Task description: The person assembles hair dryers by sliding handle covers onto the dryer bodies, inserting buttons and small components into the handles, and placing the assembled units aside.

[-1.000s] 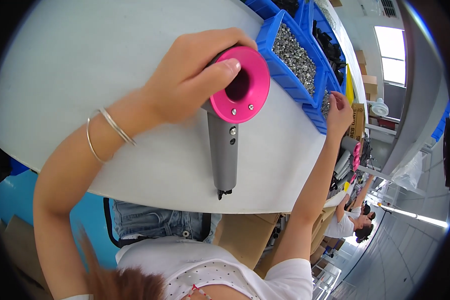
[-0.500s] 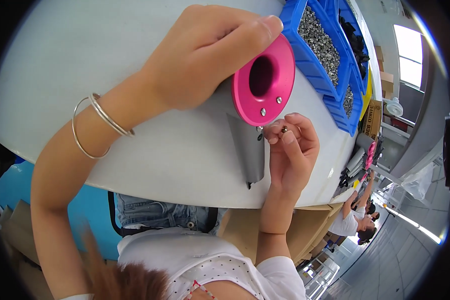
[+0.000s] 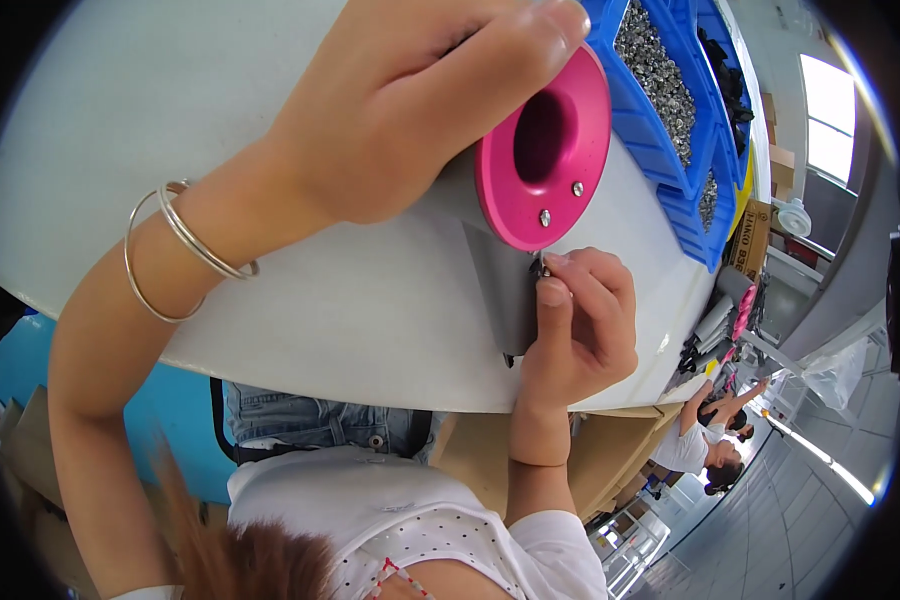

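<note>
My left hand [image 3: 410,110], with thin metal bangles [image 3: 192,240] on its wrist, is closed over the upper left of a pink flared ring-shaped part [image 3: 581,140]. A dark round hole opens in the part's middle, and two small shiny metal pieces sit on its lower face. Below and behind it extends a grey, tapered, handle-like part [image 3: 505,290]; how the two join is hidden. Thumb and fingertips of my right hand [image 3: 585,325] pinch a small metal piece [image 3: 543,268] just under the ring's lower edge. The fingers partly cover it.
Blue bins [image 3: 660,90] of small metal pieces, one holding black parts, stand at the far right of the white table [image 3: 270,320]. Beyond are a cardboard box [image 3: 750,240], grey and pink parts along the right, and a person in white [image 3: 685,450]. An open carton is below the table edge.
The pink part and my left hand have shifted slightly up and right. My right fingertips have moved left and turned, bringing the small metal piece in under the ring's edge.
</note>
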Tool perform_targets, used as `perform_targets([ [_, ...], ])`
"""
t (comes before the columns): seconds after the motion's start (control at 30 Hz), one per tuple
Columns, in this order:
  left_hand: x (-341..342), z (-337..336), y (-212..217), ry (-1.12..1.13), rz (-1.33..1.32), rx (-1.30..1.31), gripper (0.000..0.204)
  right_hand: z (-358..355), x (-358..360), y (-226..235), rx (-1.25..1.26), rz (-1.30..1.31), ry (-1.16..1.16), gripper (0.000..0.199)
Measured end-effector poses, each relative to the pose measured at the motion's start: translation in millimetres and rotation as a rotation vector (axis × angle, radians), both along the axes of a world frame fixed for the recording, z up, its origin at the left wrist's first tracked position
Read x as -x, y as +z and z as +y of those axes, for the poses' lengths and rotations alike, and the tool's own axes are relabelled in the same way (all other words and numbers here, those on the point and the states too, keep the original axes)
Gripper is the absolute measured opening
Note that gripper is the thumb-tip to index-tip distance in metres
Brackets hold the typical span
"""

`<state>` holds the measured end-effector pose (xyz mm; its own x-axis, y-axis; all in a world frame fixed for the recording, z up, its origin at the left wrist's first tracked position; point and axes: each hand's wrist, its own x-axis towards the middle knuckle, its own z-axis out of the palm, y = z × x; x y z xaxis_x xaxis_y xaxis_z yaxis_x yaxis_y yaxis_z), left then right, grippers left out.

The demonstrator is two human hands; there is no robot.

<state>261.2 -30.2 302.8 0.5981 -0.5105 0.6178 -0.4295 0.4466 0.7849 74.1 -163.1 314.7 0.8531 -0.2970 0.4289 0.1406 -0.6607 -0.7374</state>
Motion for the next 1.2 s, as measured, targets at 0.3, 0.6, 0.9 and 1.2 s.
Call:
perform_targets([
  [0.3, -10.7, -18.7, -11.9, 0.078, -0.245, 0.243, 0.037, 20.5, 2.7, 5.2, 0.869, 0.013, -0.054, 0.023],
  [0.6, -9.2, -12.2, -16.8, 0.024, -0.048, 0.091, 0.040, 11.9, -5.6, -4.1, 0.044, 0.063, -0.036, 0.023],
  [0.9, 6.2, -2.1, -5.3, 0.203, -0.247, -0.406, 0.027, -23.5, -25.0, 23.3, -0.614, 0.777, 0.182, 0.034],
  [1.2, 8.9, -1.5, -22.7, -0.090, 0.307, -0.126, 0.061, -25.9, 35.1, 2.0, -0.112, 0.479, 0.189, 0.059],
])
